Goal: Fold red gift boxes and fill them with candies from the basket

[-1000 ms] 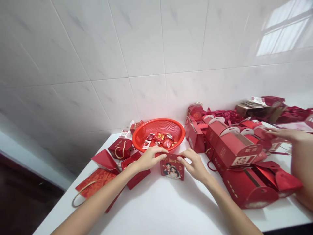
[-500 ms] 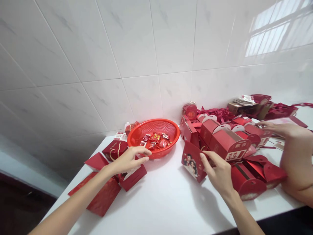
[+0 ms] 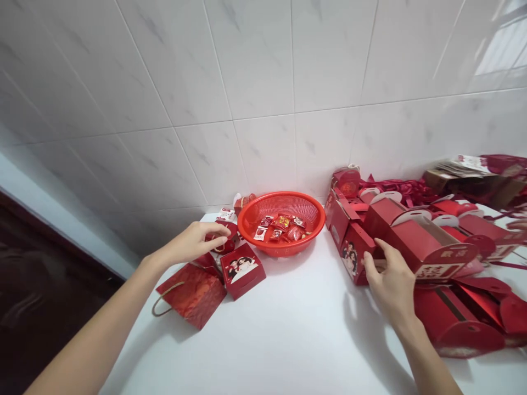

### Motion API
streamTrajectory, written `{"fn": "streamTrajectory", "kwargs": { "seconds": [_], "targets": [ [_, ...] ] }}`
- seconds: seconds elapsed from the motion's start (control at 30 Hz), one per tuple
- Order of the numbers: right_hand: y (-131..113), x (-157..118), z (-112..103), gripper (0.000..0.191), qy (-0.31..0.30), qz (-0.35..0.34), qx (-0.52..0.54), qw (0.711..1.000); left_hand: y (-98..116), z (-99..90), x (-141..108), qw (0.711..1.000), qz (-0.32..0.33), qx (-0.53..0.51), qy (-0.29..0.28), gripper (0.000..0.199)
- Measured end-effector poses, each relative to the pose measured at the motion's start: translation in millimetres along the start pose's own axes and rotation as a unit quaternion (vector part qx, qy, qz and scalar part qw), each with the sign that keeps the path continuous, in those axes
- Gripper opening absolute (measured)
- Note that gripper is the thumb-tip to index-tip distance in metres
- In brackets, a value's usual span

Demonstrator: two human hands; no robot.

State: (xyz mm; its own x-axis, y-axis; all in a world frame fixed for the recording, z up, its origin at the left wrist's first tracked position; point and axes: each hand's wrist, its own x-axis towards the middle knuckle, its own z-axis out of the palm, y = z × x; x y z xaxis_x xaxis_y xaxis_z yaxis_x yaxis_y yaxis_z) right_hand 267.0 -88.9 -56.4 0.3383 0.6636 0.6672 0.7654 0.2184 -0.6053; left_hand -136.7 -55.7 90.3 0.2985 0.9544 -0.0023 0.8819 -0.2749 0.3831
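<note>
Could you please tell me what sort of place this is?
Probably a room at home or a small workroom; I cannot tell which. A white table stands by a tiled wall, bearing many red boxes and a red basket with small wrapped packets.

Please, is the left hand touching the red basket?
Apart. The head view shows a narrow gap between the fingertips of the left hand and the red basket's left rim.

An indoor room with a tiled wall, home or workshop impossible to tell. Behind the red plastic colander rises the marbled tile wall; beneath it is a white bench; to its right, red double-happiness gift boxes crowd together.
</note>
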Motion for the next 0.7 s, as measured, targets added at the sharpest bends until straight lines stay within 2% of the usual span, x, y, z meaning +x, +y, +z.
{"fn": "streamTrajectory", "kwargs": {
  "seconds": [0.13, 0.2, 0.3, 0.4, 0.5, 0.7],
  "targets": [
    [-19, -4, -3, 0.039, 0.036, -0.032, 0.018, 0.999, -21, 2.6, 3, 0.996, -0.053, -0.004, -0.067, 0.041],
    [-28, -7, -5, 0.033, 0.05, -0.058, 0.03, 0.997, -29, 10.0, 6, 0.992, -0.069, -0.01, -0.107, 0.039],
    [-39, -11, -4, 0.024, 0.045, -0.103, 0.058, 0.992, -33, 23.7, 12, 0.989, -0.071, 0.009, -0.133, 0.036],
    [-46, -17, 2, 0.019, 0.011, -0.126, 0.1, 0.987, -28, 38.1, 19, 0.981, -0.069, 0.078, -0.162, 0.032],
    [-54, -23, 12, 0.015, -0.051, -0.123, 0.139, 0.981, -20, 54.2, 28, 0.96, -0.106, 0.167, -0.199, 0.029],
    [-68, -31, 31, 0.014, -0.145, -0.139, 0.205, 0.958, -14, 79.9, 49, 0.941, -0.16, 0.233, -0.183, 0.019]
  ]
}}
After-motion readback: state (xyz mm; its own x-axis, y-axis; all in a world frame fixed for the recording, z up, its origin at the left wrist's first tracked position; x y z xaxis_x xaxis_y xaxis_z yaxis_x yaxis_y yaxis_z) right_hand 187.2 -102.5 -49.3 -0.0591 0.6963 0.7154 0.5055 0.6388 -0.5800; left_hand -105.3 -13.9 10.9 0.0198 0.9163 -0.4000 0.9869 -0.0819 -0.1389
